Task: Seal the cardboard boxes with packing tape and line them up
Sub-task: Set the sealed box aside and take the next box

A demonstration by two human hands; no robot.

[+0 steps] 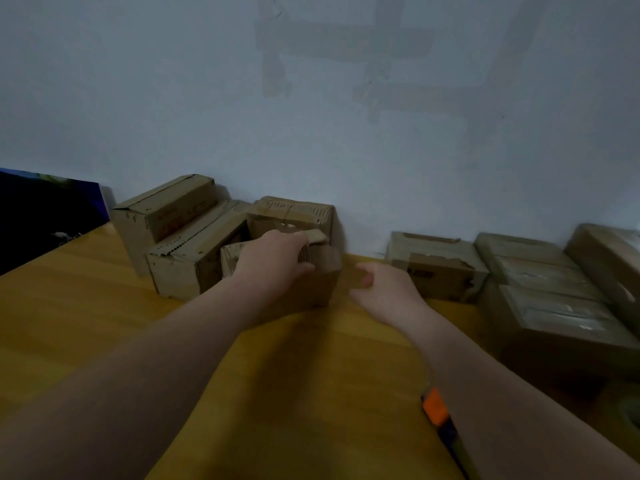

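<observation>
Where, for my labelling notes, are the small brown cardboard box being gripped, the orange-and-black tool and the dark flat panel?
Small brown cardboard box (325, 280): head view, its front face.
Orange-and-black tool (434, 407): head view, its orange section.
Dark flat panel (45, 216): head view, middle of its face.

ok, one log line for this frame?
left hand: grips small box | right hand: beside it, empty | taped boxes: far right
</observation>
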